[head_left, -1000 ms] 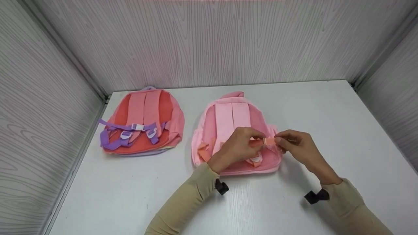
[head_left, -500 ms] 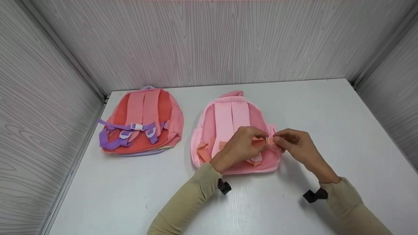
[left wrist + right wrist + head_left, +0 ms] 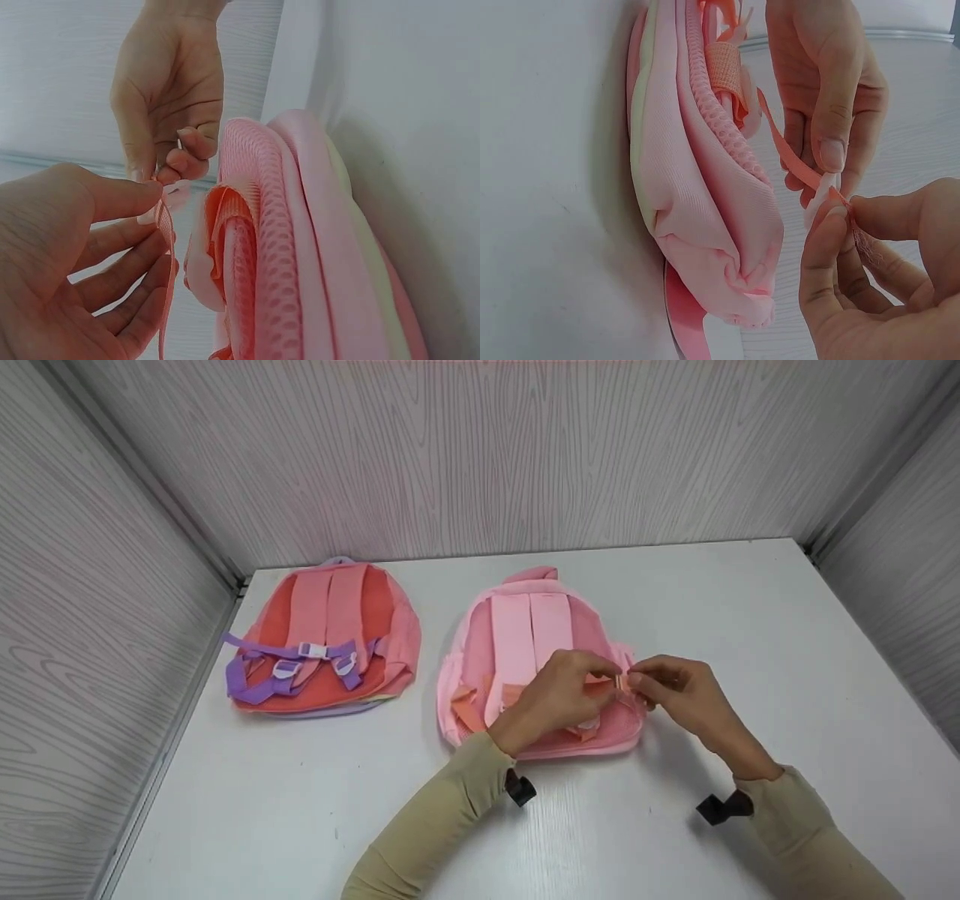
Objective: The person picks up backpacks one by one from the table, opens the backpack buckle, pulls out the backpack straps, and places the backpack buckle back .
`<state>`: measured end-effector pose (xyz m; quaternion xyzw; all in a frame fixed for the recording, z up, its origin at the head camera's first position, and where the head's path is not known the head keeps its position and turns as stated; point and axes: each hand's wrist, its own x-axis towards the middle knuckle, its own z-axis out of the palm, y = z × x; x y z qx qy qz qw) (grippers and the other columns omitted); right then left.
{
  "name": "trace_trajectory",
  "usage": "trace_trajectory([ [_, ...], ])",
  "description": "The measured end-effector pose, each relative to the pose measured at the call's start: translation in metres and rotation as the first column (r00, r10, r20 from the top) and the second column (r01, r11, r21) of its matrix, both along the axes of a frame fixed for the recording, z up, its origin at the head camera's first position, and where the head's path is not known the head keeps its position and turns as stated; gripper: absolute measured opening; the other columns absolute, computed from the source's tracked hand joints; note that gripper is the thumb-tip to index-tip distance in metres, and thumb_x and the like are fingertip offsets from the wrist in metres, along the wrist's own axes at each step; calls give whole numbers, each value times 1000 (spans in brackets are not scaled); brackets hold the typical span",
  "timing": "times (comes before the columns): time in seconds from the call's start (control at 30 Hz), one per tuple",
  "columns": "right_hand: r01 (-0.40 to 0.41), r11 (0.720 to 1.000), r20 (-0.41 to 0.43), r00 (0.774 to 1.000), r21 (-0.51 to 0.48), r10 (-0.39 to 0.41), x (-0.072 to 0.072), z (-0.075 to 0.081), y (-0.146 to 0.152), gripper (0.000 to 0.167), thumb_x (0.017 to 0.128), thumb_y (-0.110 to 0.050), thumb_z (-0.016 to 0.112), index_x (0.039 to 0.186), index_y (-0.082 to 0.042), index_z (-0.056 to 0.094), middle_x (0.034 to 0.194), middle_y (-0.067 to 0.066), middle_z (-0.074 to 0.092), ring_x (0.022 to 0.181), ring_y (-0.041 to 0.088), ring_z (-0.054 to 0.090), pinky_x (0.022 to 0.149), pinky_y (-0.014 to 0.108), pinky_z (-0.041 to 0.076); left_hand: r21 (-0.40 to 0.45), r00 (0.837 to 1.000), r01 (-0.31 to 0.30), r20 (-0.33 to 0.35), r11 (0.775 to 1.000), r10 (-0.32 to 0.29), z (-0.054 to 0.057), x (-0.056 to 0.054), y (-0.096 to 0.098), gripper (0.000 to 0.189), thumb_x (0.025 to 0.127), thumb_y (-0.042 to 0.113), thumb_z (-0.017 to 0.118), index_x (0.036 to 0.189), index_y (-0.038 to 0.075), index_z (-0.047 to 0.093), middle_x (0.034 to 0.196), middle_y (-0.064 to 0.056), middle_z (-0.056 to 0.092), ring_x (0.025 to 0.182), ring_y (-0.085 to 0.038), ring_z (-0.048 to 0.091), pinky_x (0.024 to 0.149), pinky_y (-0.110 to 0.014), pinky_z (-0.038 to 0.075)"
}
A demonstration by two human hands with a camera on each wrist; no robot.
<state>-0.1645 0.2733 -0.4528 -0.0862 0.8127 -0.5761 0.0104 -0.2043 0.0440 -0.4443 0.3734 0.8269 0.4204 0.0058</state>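
At centre frame, the pink fabric backpack (image 3: 517, 649) lies inside the edges of the white flat table (image 3: 225, 810), which stretches farther right; left of it, a coral fabric backpack (image 3: 379, 607) sits near the table's left edge. Both bags' contents are hidden. The left hand (image 3: 561, 690) pinches a pale plastic buckle (image 3: 823, 199), the right hand (image 3: 686, 694) a frayed orange webbing strap (image 3: 787, 154)

Pale pink backpack (image 3: 514, 649) with orange straps (image 3: 469, 714), coral backpack (image 3: 328, 607) with purple straps (image 3: 259, 691) and white buckles (image 3: 313, 650), white table (image 3: 225, 802), grey wood-grained walls (image 3: 480, 457), khaki sleeves (image 3: 427, 829)
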Motion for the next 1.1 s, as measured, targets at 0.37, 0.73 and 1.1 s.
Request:
trace_trajectory([
  [0.37,21,1000,-7,1000,19,-21,-2,-4,5,20,101,-18,76,113,-2,79,90,4,76,75,14,66,71,29,58,4,998,-55,36,999,54,-7,2,8,24,98,9,72,121,9,81,114,0,79,102,-7,69,95,-17,54],
  [0.73,14,999,-33,999,40,-12,-4,-11,8,18,100,-17,77,111,-3,81,96,7,80,76,11,69,69,28,59,-14,995,-83,47,996,84,-15,2,14,23,98,10,73,120,8,82,105,-2,78,86,-11,64,72,-11,46],
  [1.1,20,998,-54,998,67,-16,-6,-14,8,14,98,-13,78,108,-4,83,91,9,79,73,19,71,67,29,59,-74,996,-90,-18,993,89,-14,1,13,23,95,9,74,116,10,83,100,-1,78,87,-8,66,77,-13,50],
])
